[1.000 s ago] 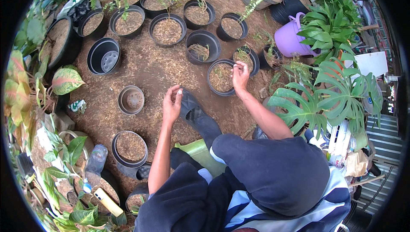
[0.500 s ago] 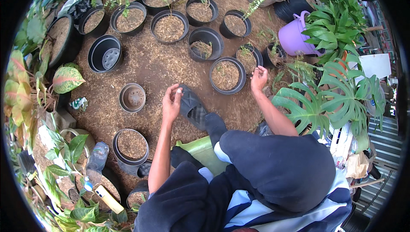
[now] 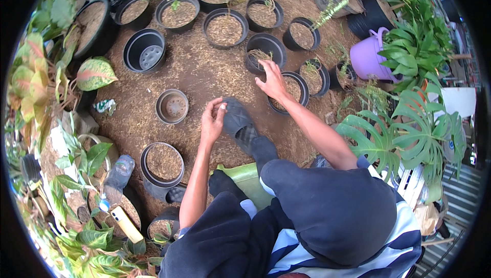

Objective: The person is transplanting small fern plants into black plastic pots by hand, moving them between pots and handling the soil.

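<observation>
pot (image 3: 274,47) partly behind right fingers (image 3: 270,70)

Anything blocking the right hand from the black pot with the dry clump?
Nothing visible. The right hand overlaps the near side of that black pot in view; contact is unclear. The soil-filled pot sits below the wrist, not between them.

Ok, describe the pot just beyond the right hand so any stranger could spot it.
From the purple bucket, go left to the right hand. Just beyond it stands a black pot. Unlike its soil-filled neighbours, it shows tall bare inner walls around a tangle of thin strands.
</observation>
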Demonstrator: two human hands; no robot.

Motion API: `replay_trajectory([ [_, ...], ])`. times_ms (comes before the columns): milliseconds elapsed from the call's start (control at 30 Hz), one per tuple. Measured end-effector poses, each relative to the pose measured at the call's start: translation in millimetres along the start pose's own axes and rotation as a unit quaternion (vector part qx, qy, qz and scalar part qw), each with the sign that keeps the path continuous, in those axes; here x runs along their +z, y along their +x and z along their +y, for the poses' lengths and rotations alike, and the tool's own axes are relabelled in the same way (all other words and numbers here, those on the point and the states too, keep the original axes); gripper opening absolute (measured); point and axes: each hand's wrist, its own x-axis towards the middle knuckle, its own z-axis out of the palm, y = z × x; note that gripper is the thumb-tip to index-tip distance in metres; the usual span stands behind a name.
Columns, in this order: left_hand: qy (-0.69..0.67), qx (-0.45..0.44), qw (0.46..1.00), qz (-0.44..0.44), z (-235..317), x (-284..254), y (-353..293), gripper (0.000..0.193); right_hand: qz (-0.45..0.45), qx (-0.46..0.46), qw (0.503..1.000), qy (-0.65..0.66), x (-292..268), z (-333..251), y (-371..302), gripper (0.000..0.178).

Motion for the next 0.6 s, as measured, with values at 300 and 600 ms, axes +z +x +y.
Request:
replay_trajectory([
  [300, 0.001, -0.018, 0.997, 0.070, 8.1, -35.3, -23.3, 0.032, -0.004, -0.120, 0.991, -0.058, 42.9, -43.2, 6.5, 0.021],
  [600, 0.234, 0.219, 0.932, 0.172, 58.7, -31.3, -30.5, 0.024, -0.050, -0.329, 0.943, 0.031, 44.6, -133.0, -52.3, 0.014],
])
